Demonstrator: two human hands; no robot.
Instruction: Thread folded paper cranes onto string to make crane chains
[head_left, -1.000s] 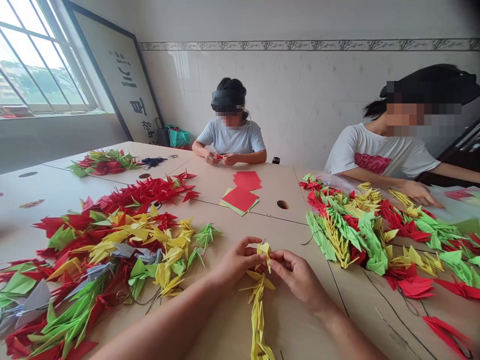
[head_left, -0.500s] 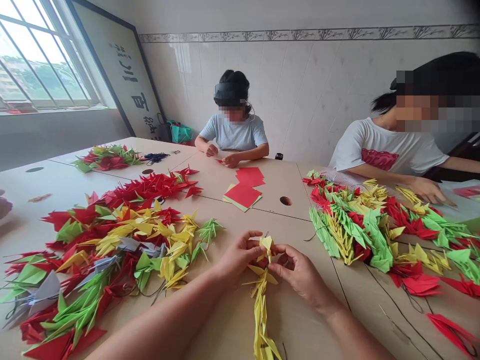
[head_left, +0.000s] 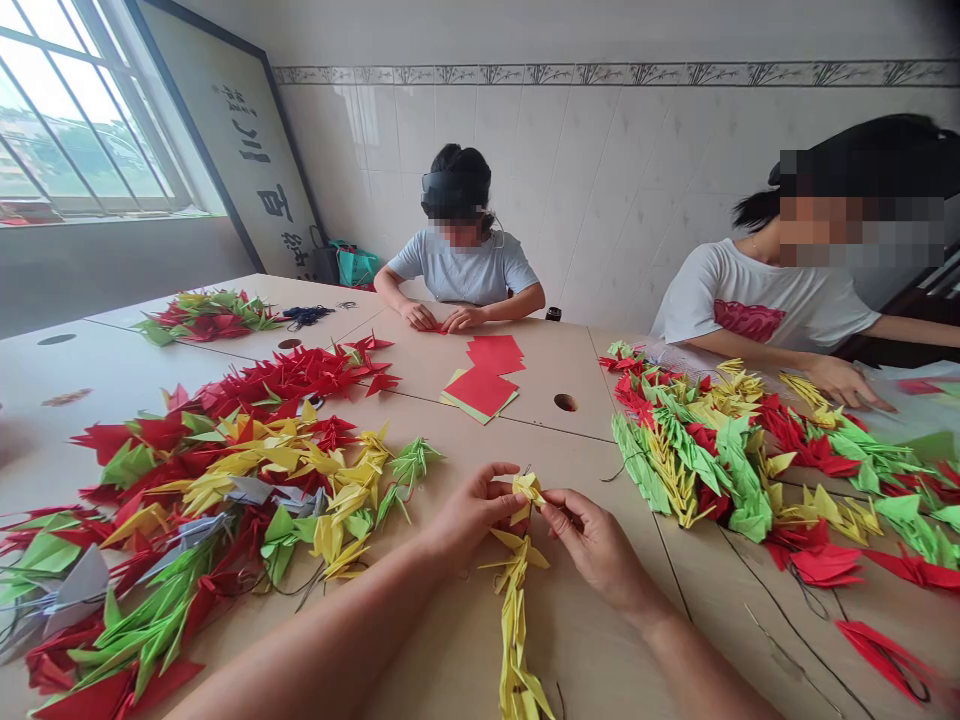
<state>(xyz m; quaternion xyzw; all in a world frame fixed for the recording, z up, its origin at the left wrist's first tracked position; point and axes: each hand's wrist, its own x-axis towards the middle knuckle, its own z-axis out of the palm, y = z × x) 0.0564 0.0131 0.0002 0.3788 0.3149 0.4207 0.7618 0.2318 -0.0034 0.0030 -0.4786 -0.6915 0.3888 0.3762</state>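
A small yellow folded paper piece is pinched between the fingers of my left hand, near the middle of the table. Close against its right side, my right hand has thumb and forefinger pressed together at the paper's edge; whether they grip the paper or a thread is too small to tell. Below both hands, a strand of yellow folded papers runs down toward the table's front edge. A dark thread end sticks up just above the held piece.
A large heap of red, yellow and green folded papers covers the left; another heap lies right. Red paper squares lie ahead. One person sits opposite folding red paper, another at the right. A needle-like tool lies front right.
The held yellow piece has tilted, and my right fingers have closed in a pinch beside it. The person opposite has lowered both hands to the table over red paper. The view has shifted slightly.
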